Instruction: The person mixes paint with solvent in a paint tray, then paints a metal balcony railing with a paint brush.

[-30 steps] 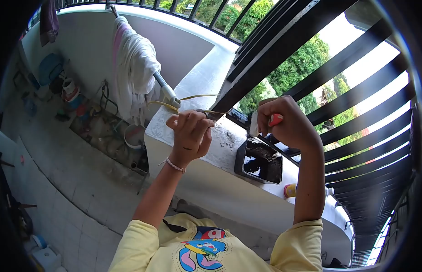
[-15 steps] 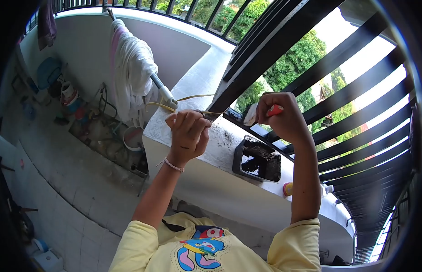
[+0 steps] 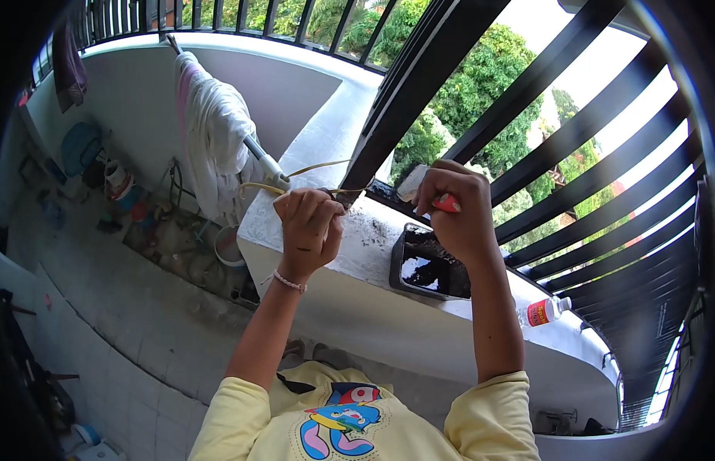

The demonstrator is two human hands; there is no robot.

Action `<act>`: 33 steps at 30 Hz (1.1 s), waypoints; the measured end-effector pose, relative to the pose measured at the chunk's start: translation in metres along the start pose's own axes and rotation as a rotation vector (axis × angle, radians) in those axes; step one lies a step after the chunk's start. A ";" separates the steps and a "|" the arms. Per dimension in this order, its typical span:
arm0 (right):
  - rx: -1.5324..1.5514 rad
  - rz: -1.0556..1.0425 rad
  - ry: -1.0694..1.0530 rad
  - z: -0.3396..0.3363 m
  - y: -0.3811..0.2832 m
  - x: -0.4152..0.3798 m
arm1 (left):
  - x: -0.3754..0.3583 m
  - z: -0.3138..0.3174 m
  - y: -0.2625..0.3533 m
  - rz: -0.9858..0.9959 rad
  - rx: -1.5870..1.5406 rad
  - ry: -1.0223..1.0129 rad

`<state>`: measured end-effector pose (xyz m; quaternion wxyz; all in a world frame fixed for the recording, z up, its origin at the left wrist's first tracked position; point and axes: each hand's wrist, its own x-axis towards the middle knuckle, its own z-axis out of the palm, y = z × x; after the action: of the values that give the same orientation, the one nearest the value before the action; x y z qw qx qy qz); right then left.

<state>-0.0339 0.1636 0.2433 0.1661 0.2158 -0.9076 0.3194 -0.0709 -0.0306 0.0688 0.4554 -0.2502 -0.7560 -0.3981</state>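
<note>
Brush (image 3: pixel 419 184) lowered slightly in right hand (image 3: pixel 453 215), above black tray (image 3: pixel 419 269).

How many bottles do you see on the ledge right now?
1. A small bottle with a red label lies on its side on the white ledge, to the right of the black tray. The right forearm may hide others.

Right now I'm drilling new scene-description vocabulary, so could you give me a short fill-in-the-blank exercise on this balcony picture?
1. The right hand grips a brush with a ____ handle.
2. The black tray of dark paint sits on the white ____.
3. The left hand pinches a thin ____ cord.
4. A white cloth hangs over a ____.

Missing words: red; ledge; yellow; pole
</note>
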 end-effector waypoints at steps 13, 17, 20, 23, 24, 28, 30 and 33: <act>-0.587 -0.428 -0.070 0.058 0.019 -0.085 | 0.002 -0.001 0.001 0.015 -0.008 0.011; -0.588 -0.451 -0.130 0.052 0.018 -0.085 | 0.002 0.000 0.001 0.014 -0.019 0.011; -0.541 -0.463 -0.177 0.059 0.017 -0.081 | 0.001 0.000 0.001 0.015 -0.023 0.005; -0.465 -0.567 -0.157 0.073 0.024 -0.075 | 0.002 0.000 0.001 0.021 -0.017 0.003; -0.431 -0.573 -0.137 0.077 0.026 -0.074 | 0.002 0.000 0.001 0.025 -0.016 0.006; -0.439 -0.592 -0.105 0.079 0.025 -0.075 | 0.002 0.000 0.000 0.027 -0.014 0.008; -0.510 -0.538 -0.120 0.072 0.021 -0.076 | 0.002 -0.001 0.001 0.017 -0.028 0.008; -0.536 -0.450 -0.136 0.053 0.004 -0.072 | 0.001 -0.002 0.000 0.016 -0.039 0.008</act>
<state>0.0173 0.1524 0.1706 0.2224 0.3799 -0.8978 0.0101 -0.0702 -0.0317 0.0703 0.4569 -0.2635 -0.7442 -0.4099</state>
